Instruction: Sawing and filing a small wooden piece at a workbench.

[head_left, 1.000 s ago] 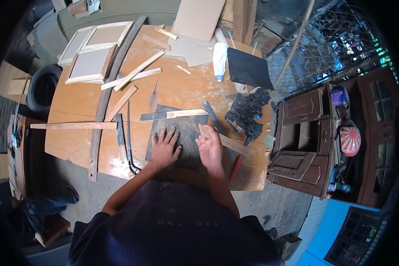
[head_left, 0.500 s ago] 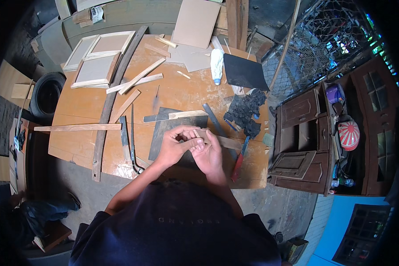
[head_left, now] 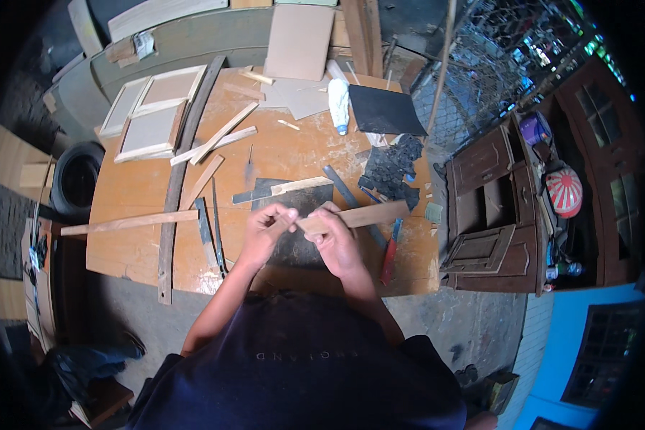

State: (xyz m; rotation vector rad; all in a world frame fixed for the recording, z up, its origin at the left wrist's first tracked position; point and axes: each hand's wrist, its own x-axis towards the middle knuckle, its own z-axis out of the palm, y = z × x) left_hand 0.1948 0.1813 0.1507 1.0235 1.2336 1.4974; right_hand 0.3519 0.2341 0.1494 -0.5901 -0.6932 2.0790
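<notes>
My right hand [head_left: 337, 247] is closed around a flat wooden strip [head_left: 374, 215], which points out to the right over the table. The strip's pale near end juts past my thumb toward my left hand [head_left: 264, 233]. That left hand is pinched, thumb against fingers, just left of the strip's end; whatever is between its fingertips is too small to make out. Below both hands lies a dark square board [head_left: 294, 247]. On its far edge rests a chisel-like tool with a dark blade and light wooden handle [head_left: 304, 185].
Wooden frames [head_left: 150, 129] lie at the far left beside a long dark batten [head_left: 186, 136]. Loose wood strips [head_left: 226, 132] are scattered nearby. A red-handled tool [head_left: 390, 259], black crumpled sheets [head_left: 393, 170] and a white bottle [head_left: 339, 106] are on the right. A brown cabinet [head_left: 484, 215] stands beyond.
My hands have drawn apart, and the left fingertips have come off the strip. The strip is now lifted and more of it shows. My view has shifted slightly.
</notes>
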